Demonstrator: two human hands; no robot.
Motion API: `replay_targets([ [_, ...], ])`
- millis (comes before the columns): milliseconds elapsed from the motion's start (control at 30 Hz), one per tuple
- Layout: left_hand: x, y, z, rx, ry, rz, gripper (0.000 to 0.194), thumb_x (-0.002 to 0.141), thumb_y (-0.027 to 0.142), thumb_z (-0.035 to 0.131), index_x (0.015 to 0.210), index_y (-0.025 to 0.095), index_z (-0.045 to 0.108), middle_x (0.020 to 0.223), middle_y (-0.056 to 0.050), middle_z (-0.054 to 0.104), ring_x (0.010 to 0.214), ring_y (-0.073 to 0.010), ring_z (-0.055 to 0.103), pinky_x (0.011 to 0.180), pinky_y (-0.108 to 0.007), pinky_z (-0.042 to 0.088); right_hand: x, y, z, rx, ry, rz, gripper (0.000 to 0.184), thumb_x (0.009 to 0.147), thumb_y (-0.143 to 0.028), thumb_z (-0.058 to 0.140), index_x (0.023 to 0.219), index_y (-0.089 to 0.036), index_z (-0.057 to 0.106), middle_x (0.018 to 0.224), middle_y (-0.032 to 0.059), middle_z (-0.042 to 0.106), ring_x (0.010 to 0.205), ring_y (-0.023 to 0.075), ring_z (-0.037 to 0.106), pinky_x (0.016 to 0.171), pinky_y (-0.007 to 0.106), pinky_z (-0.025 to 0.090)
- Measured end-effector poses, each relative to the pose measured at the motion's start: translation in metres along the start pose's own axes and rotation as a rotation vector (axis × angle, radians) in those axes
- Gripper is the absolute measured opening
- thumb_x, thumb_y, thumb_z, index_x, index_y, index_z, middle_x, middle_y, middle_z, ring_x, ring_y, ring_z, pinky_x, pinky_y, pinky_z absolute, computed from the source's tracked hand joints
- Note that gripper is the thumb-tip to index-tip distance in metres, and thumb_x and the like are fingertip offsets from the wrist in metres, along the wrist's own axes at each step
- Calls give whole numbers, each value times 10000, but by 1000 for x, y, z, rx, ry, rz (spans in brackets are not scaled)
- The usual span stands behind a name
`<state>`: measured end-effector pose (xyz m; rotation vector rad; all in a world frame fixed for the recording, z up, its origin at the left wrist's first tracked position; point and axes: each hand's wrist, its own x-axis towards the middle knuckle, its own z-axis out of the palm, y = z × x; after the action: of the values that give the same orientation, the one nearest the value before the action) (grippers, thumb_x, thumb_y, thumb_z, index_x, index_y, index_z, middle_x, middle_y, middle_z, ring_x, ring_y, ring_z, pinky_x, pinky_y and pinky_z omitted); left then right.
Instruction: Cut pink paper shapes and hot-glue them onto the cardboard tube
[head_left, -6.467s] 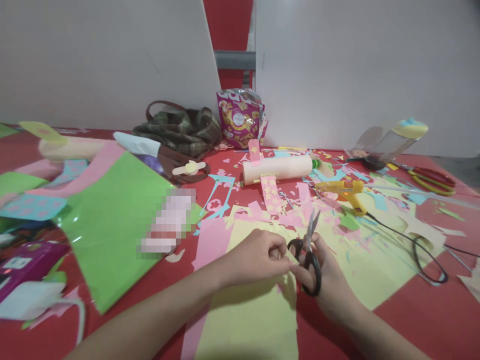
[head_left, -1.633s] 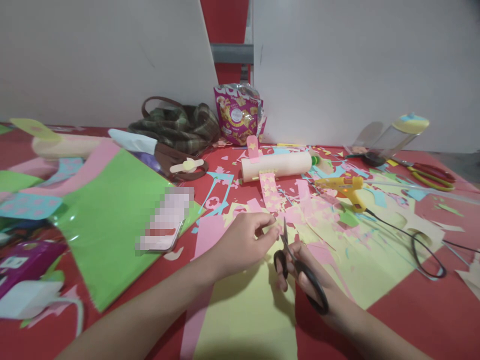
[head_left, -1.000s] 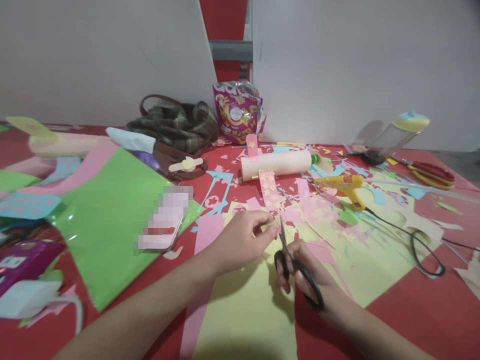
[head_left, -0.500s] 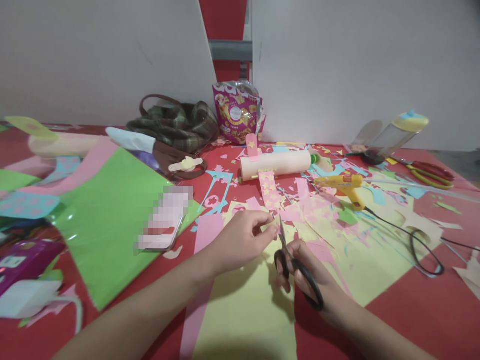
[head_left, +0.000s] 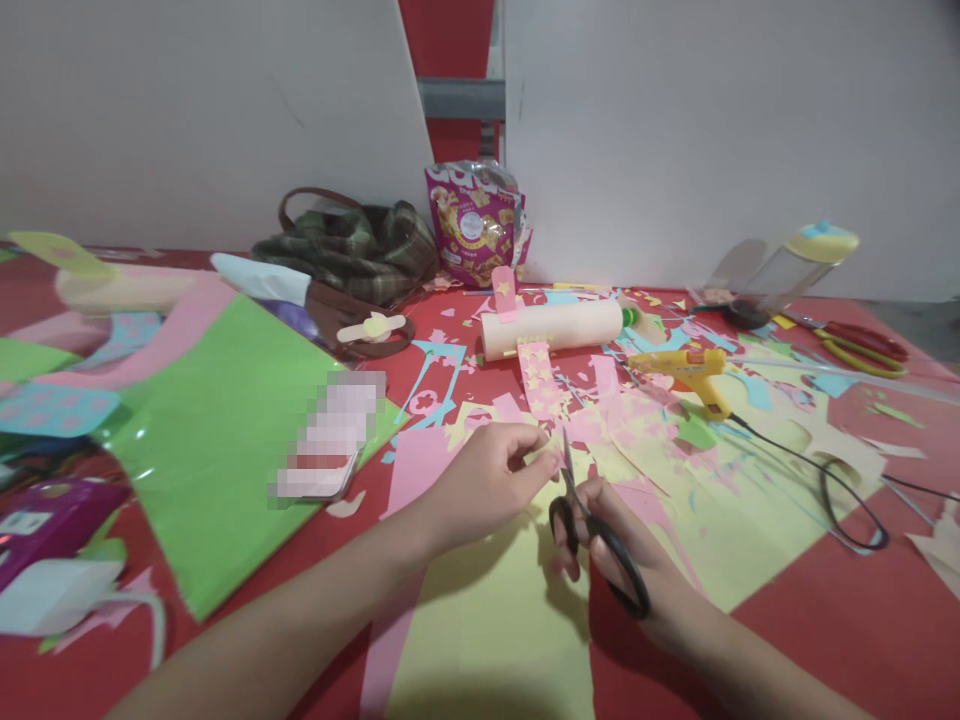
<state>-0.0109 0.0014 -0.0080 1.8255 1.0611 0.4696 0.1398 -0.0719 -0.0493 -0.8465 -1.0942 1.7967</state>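
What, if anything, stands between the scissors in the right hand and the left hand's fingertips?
Nothing visible does. The scissors in the right hand point up close beside the pinched fingertips of the left hand; any scrap held there is too small to make out. The cream tube lies beyond both hands, not between.

Craft workspace, workshop-like; building type can't be told. Red surface [head_left: 885,590] against pale panels [head_left: 712,120], partition-style, grey bar [head_left: 463,99] in the gap. Paper scraps [head_left: 607,380] all over, plus green sheet [head_left: 217,450], yellow sheet [head_left: 510,630]. Corded glue gun [head_left: 694,372], scissors [head_left: 572,481] out. Personal stuff mixed in: plaid bag [head_left: 367,250], snack bag [head_left: 476,225], phone [head_left: 334,430], screen pixelated.
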Motion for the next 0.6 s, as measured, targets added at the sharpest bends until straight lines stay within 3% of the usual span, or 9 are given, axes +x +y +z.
replay_targets([
  [133,0,-1,2,-53,-18,-3,263,798,287,365,586,145,427,540,48,308,510,-71,328,475,-201,248,1,2,-2,32,0,-11,281,742,-469,511,809,-229,381,762,-7,440,642,113,420,601,259,331],
  [333,-1,3,5,-194,25,1,280,779,244,393,523,154,323,507,61,282,463,-53,283,443,-178,241,-1,3,-3,26,12,-20,254,753,-449,509,811,-231,392,758,-9,444,637,111,420,602,259,329],
  [600,-2,4,11,-279,30,-24,298,789,243,387,507,155,350,457,62,350,424,-46,341,436,-166,276,0,4,-5,36,13,-39,265,745,-459,513,822,-232,400,746,-12,443,635,114,420,603,262,330],
])
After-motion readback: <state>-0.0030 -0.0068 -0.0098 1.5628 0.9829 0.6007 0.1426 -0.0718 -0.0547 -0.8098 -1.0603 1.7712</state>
